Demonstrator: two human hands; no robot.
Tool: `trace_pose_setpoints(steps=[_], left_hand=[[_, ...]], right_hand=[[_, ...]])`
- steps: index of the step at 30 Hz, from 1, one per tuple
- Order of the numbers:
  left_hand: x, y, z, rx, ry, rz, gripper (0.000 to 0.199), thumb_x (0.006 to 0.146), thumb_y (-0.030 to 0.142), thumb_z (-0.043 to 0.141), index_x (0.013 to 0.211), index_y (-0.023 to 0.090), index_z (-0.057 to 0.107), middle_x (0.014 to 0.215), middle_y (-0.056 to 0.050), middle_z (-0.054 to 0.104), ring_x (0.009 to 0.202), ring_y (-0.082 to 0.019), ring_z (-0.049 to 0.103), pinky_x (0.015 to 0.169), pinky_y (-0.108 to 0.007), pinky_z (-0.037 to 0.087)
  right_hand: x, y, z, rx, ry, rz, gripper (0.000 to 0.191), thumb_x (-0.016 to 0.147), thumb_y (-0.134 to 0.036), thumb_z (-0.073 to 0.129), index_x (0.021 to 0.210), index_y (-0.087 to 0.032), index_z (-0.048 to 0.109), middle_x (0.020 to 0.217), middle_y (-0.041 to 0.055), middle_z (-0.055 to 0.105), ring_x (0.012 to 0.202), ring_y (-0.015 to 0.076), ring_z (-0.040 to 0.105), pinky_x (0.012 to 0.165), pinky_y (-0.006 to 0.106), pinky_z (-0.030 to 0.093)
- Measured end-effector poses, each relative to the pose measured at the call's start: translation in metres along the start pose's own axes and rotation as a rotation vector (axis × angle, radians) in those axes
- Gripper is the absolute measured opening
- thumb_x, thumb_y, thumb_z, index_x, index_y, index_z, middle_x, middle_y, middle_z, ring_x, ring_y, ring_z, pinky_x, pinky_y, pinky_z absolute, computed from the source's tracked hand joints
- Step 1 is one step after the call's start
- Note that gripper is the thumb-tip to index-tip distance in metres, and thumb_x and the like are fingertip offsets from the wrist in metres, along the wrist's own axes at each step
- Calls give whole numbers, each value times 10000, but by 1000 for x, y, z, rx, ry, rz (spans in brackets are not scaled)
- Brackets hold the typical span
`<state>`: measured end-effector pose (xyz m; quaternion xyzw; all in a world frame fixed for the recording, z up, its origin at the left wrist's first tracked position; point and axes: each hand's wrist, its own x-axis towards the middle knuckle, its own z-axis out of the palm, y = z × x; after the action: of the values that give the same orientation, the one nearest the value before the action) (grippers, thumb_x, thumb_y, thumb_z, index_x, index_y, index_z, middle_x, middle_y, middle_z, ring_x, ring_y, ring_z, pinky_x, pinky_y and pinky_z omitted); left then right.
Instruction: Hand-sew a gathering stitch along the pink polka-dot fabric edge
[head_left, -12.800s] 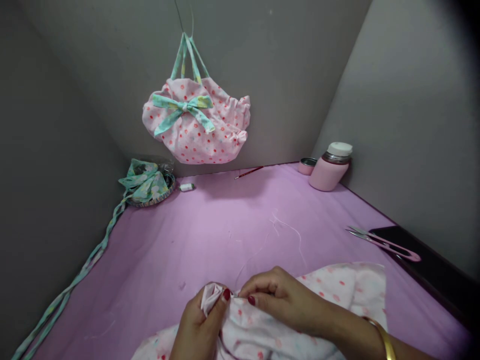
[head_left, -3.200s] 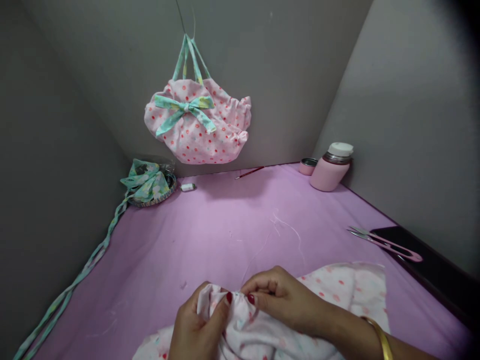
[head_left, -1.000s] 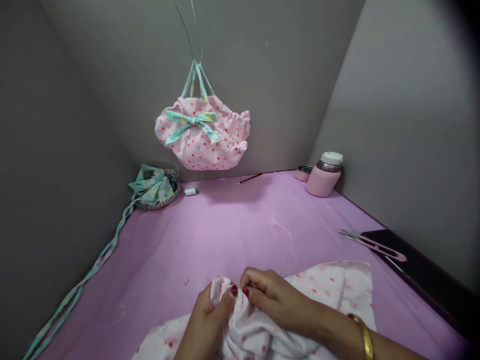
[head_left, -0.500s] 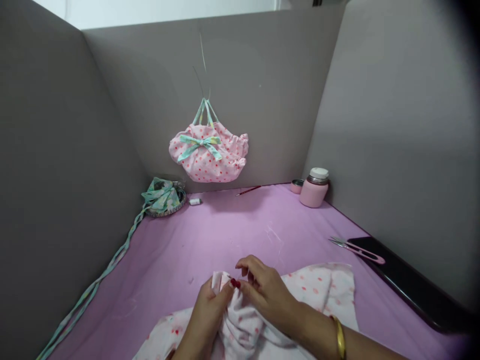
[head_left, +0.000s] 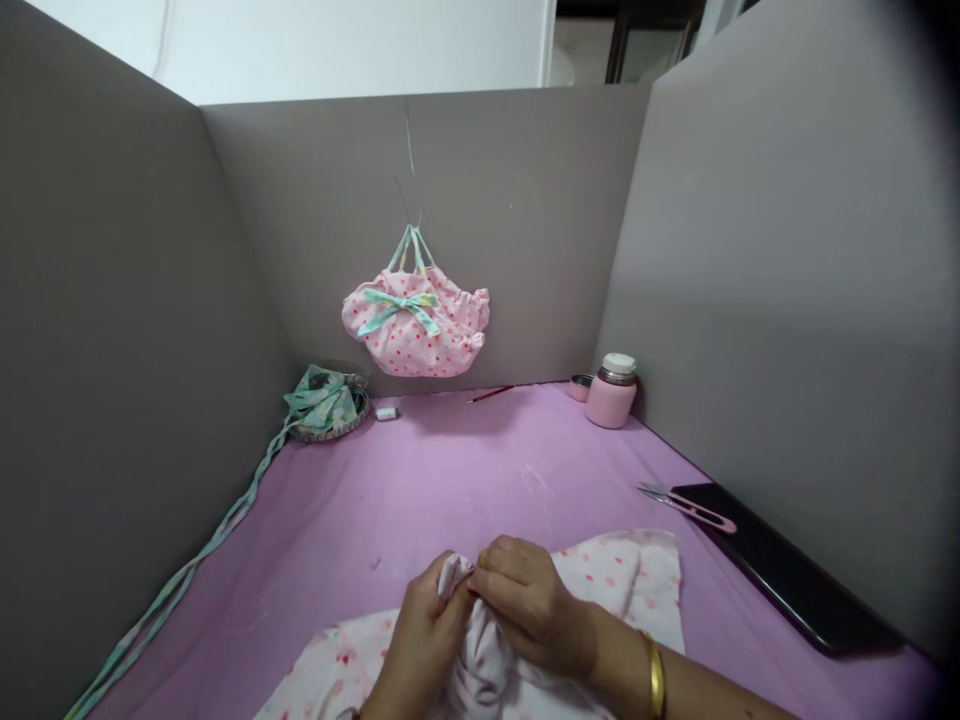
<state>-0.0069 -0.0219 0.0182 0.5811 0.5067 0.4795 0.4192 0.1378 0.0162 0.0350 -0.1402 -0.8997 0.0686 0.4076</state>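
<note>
White cloth with pink and red dots [head_left: 626, 575] spreads over the near edge of the purple-covered table, its middle bunched up between my hands. My left hand [head_left: 429, 625] is closed on a gathered fold, thumb on top. Against that same fold, the fingertips of my right hand [head_left: 529, 605] are pinched together and meet the left thumb. Whether the right fingertips hold something small, such as a needle, is hidden. A gold bangle circles my right wrist.
Pink snips [head_left: 701, 512] lie across a black flat object [head_left: 795, 580] at right. Behind stand a pink jar [head_left: 611, 398], a small tin, a red pencil and a thread spool [head_left: 387, 413]. A basket of green cloth [head_left: 322, 405] sits back left. A dotted pink item [head_left: 420, 325] hangs on the grey partition.
My right hand's fingers, raised and partly spread before, have curled in against the fold. The camera view has tilted up a little, showing more above the partition.
</note>
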Motion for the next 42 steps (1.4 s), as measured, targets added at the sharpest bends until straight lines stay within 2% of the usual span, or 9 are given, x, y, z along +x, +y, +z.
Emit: trace_pose_setpoints(steps=[2, 8, 13, 18, 24, 30, 35, 38, 42], left_hand=[[1, -2, -1, 4, 12, -9, 264, 822, 365, 491, 642, 192, 405, 632, 29, 400, 629, -145, 373, 591, -231, 336], [1, -5, -4, 5, 18, -78, 163, 812, 295, 462, 714, 167, 477, 667, 15, 444, 645, -149, 401, 581, -237, 343], [2, -7, -1, 19, -23, -120, 135, 738, 252, 512, 647, 166, 462, 592, 34, 401, 579, -132, 364, 534, -234, 308], [0, -7, 0, 48, 11, -136, 228, 754, 285, 489, 587, 199, 361, 561, 54, 300, 545, -118, 297, 500, -234, 260], [1, -7, 0, 77, -2, -114, 103, 712, 228, 476, 632, 163, 469, 594, 21, 420, 590, -140, 372, 542, -242, 306], [1, -13, 2, 89, 22, -98, 153, 732, 260, 444, 604, 185, 407, 573, 37, 360, 571, -133, 337, 527, -241, 292], [3, -13, 1, 101, 2, -84, 133, 709, 255, 452, 605, 176, 427, 571, 26, 382, 572, -140, 350, 525, -245, 297], [3, -7, 2, 85, -22, -53, 144, 726, 260, 462, 614, 175, 432, 581, 27, 377, 579, -139, 346, 530, -242, 297], [4, 0, 4, 54, -31, -11, 179, 763, 279, 474, 621, 177, 436, 593, 31, 381, 592, -135, 338, 541, -236, 289]], right_hand=[[0, 2, 1, 53, 14, 63, 211, 860, -152, 332, 764, -172, 519, 675, 62, 523, 642, 175, 444, 597, 286, 354], [4, 9, 8, 336, -13, 576, 152, 860, -170, 466, 713, -174, 505, 654, -5, 525, 600, 114, 467, 573, 216, 359], [6, 7, 5, 371, 8, 605, 180, 866, -204, 459, 694, -168, 499, 621, -18, 510, 583, 107, 460, 569, 214, 351], [7, 11, 2, 602, 57, 737, 161, 878, -302, 452, 828, -165, 519, 667, -12, 509, 609, 117, 480, 568, 219, 376], [2, 10, 7, 342, -128, 501, 150, 821, -141, 472, 687, -163, 536, 680, 8, 526, 647, 128, 482, 614, 238, 356], [0, 14, 8, 582, -75, 702, 70, 805, -172, 504, 735, -165, 504, 616, -17, 524, 564, 109, 485, 531, 202, 363], [1, 12, 9, 366, -111, 528, 131, 791, -128, 478, 668, -166, 500, 648, -8, 497, 611, 118, 456, 573, 225, 328], [2, 5, 8, 306, -27, 438, 182, 843, -169, 426, 668, -171, 475, 661, 2, 488, 634, 128, 460, 596, 239, 331], [3, 0, 6, 331, 160, 490, 231, 887, -248, 409, 673, -175, 460, 652, -1, 470, 624, 128, 452, 597, 245, 334]])
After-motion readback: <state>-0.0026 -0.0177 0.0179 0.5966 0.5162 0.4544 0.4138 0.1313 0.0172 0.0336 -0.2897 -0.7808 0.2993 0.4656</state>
